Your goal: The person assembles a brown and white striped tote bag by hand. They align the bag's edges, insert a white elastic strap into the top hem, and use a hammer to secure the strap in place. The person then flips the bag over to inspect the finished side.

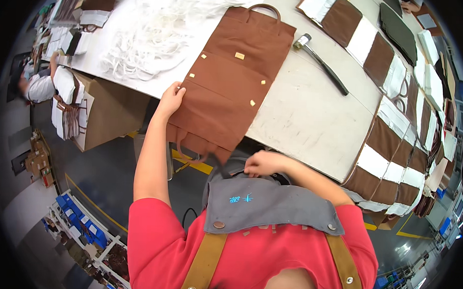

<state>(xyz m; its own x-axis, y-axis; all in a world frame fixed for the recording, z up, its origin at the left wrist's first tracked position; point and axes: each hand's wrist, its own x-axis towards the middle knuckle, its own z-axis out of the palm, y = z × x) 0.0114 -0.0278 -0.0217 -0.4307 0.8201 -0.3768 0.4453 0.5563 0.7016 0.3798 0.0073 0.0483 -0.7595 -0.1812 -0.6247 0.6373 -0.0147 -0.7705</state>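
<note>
A flat brown handbag point(229, 68) lies on the work table, its lower end hanging past the near edge. One loop handle sticks out at its far end and another at its near end. Several small pale yellow pieces dot its surface. My left hand point(172, 98) grips the bag's left edge, thumb on top. Close to my body, my right hand point(265, 163) is closed in front of the grey apron point(275, 204); what its fingers hold, if anything, is hidden. A dark, blurred strip-like shape shows between the bag and the apron.
Right of the bag lies a black-handled hammer point(323, 66). A heap of white strips point(148, 37) covers the table at far left. Stacked brown and white bag pieces point(389, 160) line the right side. A cardboard box point(113, 107) stands at left; another person point(39, 87) is beyond it.
</note>
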